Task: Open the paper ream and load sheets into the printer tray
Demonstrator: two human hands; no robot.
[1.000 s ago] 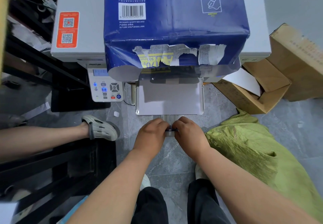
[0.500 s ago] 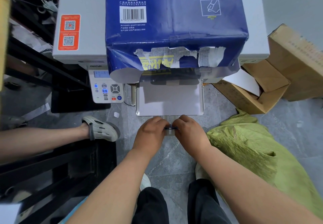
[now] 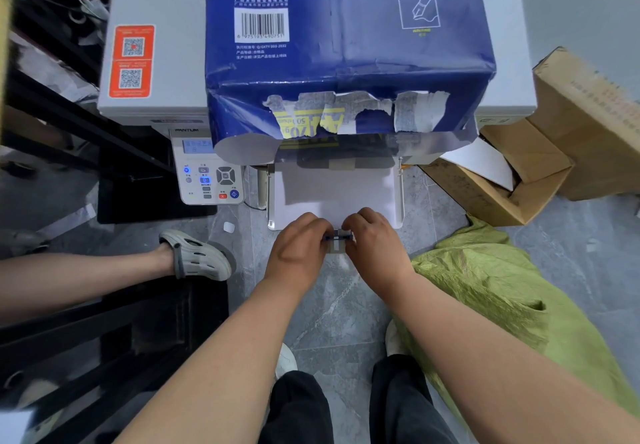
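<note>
Here both hands, left [image 3: 299, 253] and right [image 3: 375, 248], pinch a small dark tab [image 3: 338, 237] at the front edge of the white sheet-loaded printer tray [image 3: 334, 194]; the torn blue paper ream [image 3: 346, 48] sits atop the grey printer [image 3: 156, 62].

Paper ream [image 3: 346, 45] atop printer [image 3: 152, 62]; tray [image 3: 336, 194] below in front; cardboard box [image 3: 485, 180] right.

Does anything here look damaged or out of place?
Yes. The blue paper ream lying on top of the printer has its front end torn ragged, a loose flap hanging over the paper tray. Paper scraps lie on the floor at left.
</note>
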